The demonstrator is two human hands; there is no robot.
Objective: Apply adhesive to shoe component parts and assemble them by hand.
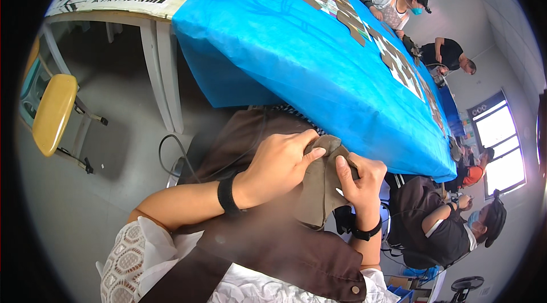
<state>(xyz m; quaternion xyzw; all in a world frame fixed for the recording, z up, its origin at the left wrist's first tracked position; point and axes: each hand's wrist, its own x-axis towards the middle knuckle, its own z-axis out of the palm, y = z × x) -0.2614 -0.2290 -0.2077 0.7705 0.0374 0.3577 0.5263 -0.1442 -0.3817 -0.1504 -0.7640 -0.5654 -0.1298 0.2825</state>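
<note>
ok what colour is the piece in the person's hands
The piece is greyish brown, best seen in the head view.

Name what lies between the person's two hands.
A brown-grey piece of soft material, pinched by the left hand and right hand, in the head view.

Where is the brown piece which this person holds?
In the head view, the brown piece is slightly right of centre, held between the left hand and right hand, near the blue table cover.
</note>
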